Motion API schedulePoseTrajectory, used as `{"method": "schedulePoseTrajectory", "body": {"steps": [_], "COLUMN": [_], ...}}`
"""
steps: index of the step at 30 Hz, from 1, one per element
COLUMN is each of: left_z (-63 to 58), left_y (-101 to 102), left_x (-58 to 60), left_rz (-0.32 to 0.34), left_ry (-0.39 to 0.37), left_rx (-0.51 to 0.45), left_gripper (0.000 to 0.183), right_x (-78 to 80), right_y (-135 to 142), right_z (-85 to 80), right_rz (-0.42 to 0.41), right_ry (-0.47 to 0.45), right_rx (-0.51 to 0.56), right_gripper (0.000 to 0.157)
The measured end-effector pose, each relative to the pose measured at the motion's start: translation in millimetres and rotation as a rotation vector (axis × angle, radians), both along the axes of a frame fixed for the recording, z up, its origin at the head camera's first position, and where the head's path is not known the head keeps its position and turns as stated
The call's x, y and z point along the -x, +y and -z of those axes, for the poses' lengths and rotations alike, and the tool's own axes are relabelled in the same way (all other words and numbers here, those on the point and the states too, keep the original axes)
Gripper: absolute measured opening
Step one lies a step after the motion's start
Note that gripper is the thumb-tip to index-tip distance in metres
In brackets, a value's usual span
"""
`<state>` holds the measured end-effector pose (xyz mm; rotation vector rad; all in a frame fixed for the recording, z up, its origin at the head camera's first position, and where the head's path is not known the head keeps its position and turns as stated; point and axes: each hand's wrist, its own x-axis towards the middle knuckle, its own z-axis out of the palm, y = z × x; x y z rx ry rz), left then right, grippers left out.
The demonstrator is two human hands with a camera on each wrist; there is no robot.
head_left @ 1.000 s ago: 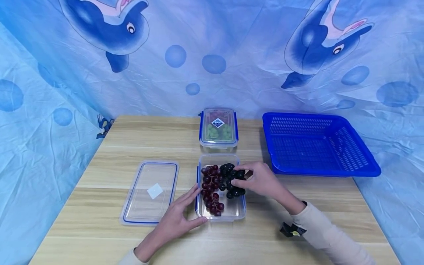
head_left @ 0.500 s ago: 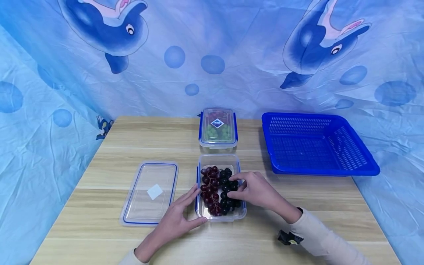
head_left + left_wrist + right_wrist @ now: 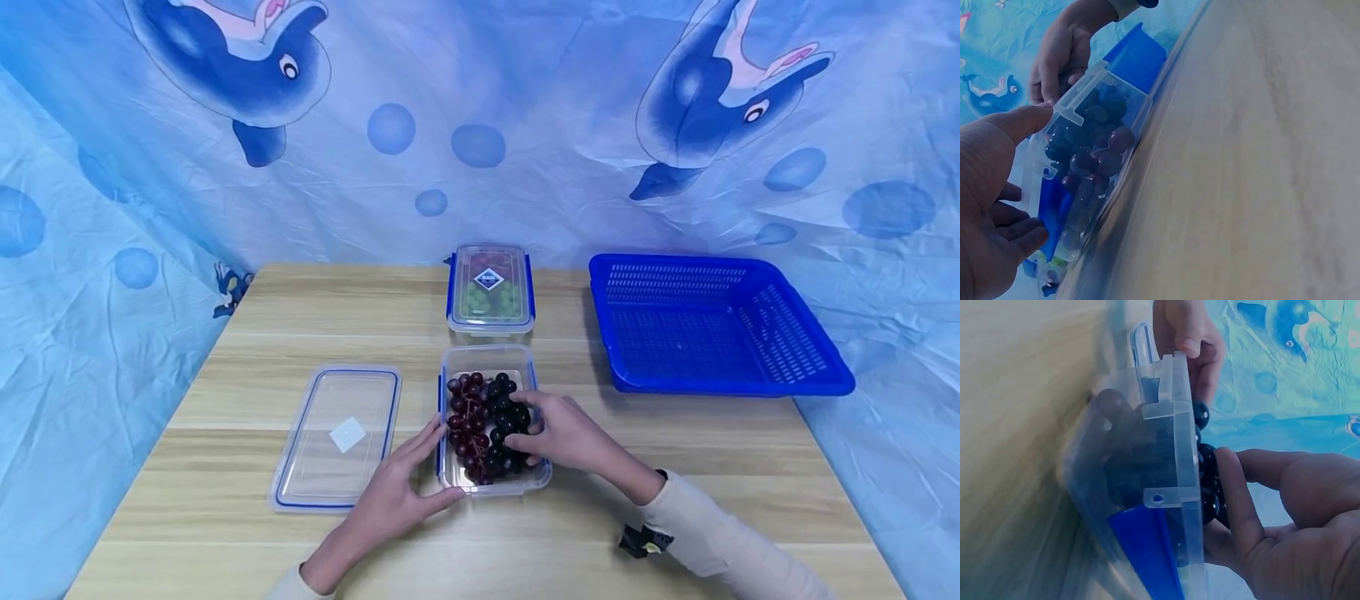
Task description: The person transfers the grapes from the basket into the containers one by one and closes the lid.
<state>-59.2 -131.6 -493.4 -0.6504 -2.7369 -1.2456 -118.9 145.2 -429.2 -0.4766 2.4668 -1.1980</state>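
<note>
A clear plastic food container (image 3: 491,354) with blue side latches stands unlidded at the middle of the table. Dark red grapes (image 3: 467,421) lie along its left half. Over the right half, my right hand (image 3: 566,433) holds a bunch of black grapes (image 3: 501,392) between thumb and fingers. Some of these black grapes (image 3: 1209,509) stick up past the rim in the right wrist view. My left hand (image 3: 397,487) rests against the container's left side and near corner, fingers extended, with the thumb (image 3: 1025,122) by the rim in the left wrist view.
A clear lid (image 3: 337,437) with a blue seal and a white label lies left of the container. Behind it stands a lidded container (image 3: 491,321) with green and reddish fruit inside. A blue plastic basket (image 3: 810,333) sits at the back right of the wooden table (image 3: 315,317).
My right hand has moved left and nearer with the black grapes, which now lie lengthwise beside the red ones. My left hand has stayed at the container's side.
</note>
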Motion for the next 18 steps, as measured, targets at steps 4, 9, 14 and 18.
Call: {"method": "schedulePoseTrajectory", "body": {"steps": [4, 9, 14, 18], "left_z": [0.5, -0.9, -2.6, -2.6], "left_y": [0.7, 0.7, 0.3, -0.6], "left_x": [1.4, 3.2, 3.3, 3.2], "left_rz": [-0.003, 0.007, 0.007, 0.007], "left_ry": [-0.015, -0.019, -0.029, -0.034], "left_rx": [0.002, -0.003, -0.001, 0.003], "left_gripper": [0.093, 0.094, 0.093, 0.092], "right_x": [-3.6, -8.4, -7.6, -3.7], "right_y": [0.8, 1.6, 4.9, 3.6], "right_z": [0.0, -5.5, -5.4, 0.5], "right_rz": [0.005, -0.002, -0.059, -0.098], "right_ry": [0.104, 0.408, 0.455, 0.492], "right_rx": [-0.100, -0.251, -0.248, -0.258], "right_gripper": [0.065, 0.044, 0.035, 0.038]}}
